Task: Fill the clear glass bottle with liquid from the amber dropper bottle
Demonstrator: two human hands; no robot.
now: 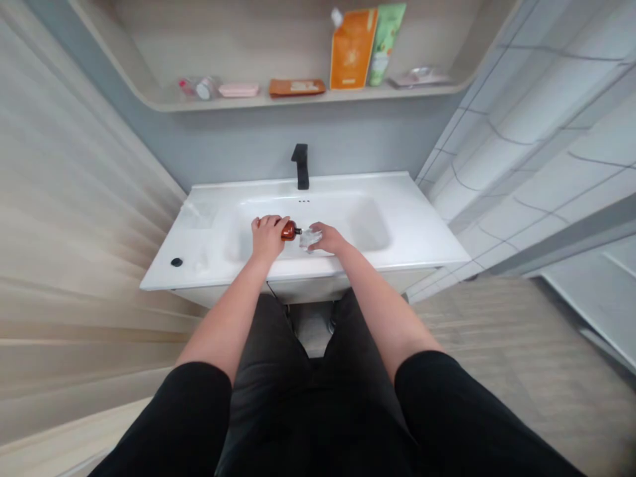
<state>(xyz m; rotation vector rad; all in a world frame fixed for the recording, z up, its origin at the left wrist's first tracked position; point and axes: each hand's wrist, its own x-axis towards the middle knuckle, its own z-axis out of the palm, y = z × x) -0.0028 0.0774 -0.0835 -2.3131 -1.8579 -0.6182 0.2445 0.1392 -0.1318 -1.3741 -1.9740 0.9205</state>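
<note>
Black short sleeves [163, 424] are framing the bottom corners of the view, and dark trousers [278, 371] are filling the lower middle. Two bare forearms are reaching ahead from the sleeves toward 12 o'clock, meeting above the bowl of a white washbasin [360, 218].

The left hand [267, 237] is holding its grip closed around a small reddish-brown bottle [289, 230], with the fingers curling over the top. The bottle is hanging above the bowl between the hands, and its black nozzle [298, 231] is pointing toward 3 o'clock. The right hand [325, 238] is closing its grip on a clear glassy object [311, 237], which is sitting just beside the nozzle. It is too small to identify exactly.

The white bench [422, 245] is running around the bowl, and a small round black knob [176, 262] is resting on it toward 10 o'clock. A matte black faucet [300, 165] is rising at 12 o'clock. Beyond it, a curved shelf [318, 98] is carrying a pink soap box [238, 90], an orange-brown pouch [297, 87], and upright orange and green packages [352, 50] [386, 43]. White tiled wall [546, 152] is filling the view toward 2 o'clock.
</note>
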